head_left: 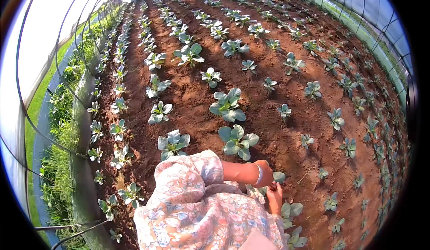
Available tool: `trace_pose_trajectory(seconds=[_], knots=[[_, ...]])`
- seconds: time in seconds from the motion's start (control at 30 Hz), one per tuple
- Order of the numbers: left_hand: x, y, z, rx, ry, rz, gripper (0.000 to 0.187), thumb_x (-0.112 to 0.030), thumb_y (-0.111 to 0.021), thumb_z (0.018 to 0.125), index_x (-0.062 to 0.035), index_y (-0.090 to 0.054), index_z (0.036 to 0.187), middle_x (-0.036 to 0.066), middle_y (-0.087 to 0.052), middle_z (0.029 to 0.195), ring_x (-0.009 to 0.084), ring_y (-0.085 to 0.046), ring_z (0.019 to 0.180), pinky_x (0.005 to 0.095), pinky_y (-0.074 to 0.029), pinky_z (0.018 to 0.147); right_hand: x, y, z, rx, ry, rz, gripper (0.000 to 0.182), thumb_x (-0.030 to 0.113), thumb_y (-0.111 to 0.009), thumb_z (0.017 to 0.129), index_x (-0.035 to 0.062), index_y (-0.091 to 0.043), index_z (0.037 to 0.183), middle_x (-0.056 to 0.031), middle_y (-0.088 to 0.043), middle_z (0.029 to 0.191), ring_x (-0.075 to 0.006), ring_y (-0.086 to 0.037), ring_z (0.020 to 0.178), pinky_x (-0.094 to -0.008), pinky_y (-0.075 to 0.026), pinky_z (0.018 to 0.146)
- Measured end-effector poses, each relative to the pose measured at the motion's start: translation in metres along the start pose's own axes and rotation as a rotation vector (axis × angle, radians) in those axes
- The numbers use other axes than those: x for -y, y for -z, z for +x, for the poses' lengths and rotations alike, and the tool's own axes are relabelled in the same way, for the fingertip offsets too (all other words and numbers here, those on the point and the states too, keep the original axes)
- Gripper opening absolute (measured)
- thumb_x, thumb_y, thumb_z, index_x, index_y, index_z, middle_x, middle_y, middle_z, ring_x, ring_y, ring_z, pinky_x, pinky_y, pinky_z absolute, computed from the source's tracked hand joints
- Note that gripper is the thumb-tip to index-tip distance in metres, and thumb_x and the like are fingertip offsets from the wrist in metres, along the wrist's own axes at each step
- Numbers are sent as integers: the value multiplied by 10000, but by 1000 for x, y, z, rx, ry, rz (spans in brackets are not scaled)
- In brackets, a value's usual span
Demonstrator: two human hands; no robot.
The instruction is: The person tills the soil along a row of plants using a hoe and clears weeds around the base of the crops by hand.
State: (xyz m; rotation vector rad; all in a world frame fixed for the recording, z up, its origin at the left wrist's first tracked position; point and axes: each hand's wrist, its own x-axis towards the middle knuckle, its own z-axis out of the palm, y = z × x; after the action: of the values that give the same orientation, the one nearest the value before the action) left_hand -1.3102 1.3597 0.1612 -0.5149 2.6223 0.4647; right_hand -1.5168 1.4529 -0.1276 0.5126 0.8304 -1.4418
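Fabric with a floral print [192, 209] covers the person's body and upper left arm, and just beyond it the left hand [265, 173], a pale band [259, 175] at its wrist, curls downward while the right hand [274, 199] bends its fingers up close to it, both beside a small leafy plant [279, 177]; whether either grips it, I cannot tell. Farther out, two broad-leaved plants [238, 142] [228, 105] stand in reddish-brown soil [192, 111], with rows of similar seedlings [211, 76] beyond, between curved hoops [57, 62] at left and a pale cover [376, 8] at right.
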Motion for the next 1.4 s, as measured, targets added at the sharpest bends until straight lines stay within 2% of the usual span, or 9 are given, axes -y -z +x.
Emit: trace_pose_trajectory(seconds=[0.07,0.1,0.17,0.33,0.5,0.8,0.87,1.03,1.4], knots=[[4,3,-19,17,28,63,156,-163,-620,704,-90,-698,818,123,-670,762,269,-662,739,368,-510,578,-22,-7,8,33,1,-11,89,49,-486,885,-7,-479,816,-59,-500,741,-155,-478,636,-276,-421,679],[2,-2,-29,2,25,35,148,-162,-622,696,-78,-694,794,132,-669,769,273,-662,740,374,-511,578,-29,2,5,336,86,-300,43,8,-485,857,-2,-487,815,-55,-493,718,-160,-482,668,-284,-425,710],[-7,-32,-36,-61,56,-60,180,-164,-597,706,-34,-679,801,162,-666,794,290,-660,752,395,-518,590,-27,80,82,282,122,-643,114,91,-464,840,33,-464,742,-66,-508,731,-202,-514,738,-358,-446,744],[-31,-69,-53,-321,141,-32,222,-182,-516,777,-42,-624,912,118,-625,760,260,-640,681,367,-510,559,-20,77,75,-68,-273,-83,292,184,-496,804,132,-342,562,-21,-408,510,-183,-458,487,-356,-430,546],[-21,-94,-59,-469,202,-106,326,-180,-536,765,-120,-540,1086,101,-594,874,248,-631,690,364,-498,531,-6,44,41,-55,-63,188,408,248,-513,840,174,-296,503,31,-350,439,-121,-400,421,-304,-396,476],[27,-124,-45,-172,213,-880,531,-185,-649,656,-123,-572,1178,156,-658,833,266,-642,654,333,-522,595,22,-6,8,-409,73,-51,324,221,-507,859,124,-390,573,19,-382,474,-147,-404,422,-310,-419,452],[20,-83,-66,14,332,-1067,551,-179,-644,661,-128,-557,1203,143,-660,799,257,-636,598,327,-519,590,21,-19,-7,-202,-23,182,375,223,-506,844,146,-344,514,24,-378,461,-136,-387,421,-291,-385,451],[40,-144,-72,-357,237,-444,490,-230,-650,708,-156,-545,1181,130,-641,979,314,-633,818,405,-514,703,-8,-28,5,-264,58,263,386,214,-527,809,172,-305,497,49,-296,417,-114,-302,352,-287,-307,398],[69,-218,-39,-472,232,-85,316,-276,-708,673,-106,-585,910,120,-614,714,332,-602,585,430,-464,481,-1,-27,-7,-327,203,387,244,259,-580,833,105,-447,699,21,-314,519,-131,-335,404,-321,-325,420]])
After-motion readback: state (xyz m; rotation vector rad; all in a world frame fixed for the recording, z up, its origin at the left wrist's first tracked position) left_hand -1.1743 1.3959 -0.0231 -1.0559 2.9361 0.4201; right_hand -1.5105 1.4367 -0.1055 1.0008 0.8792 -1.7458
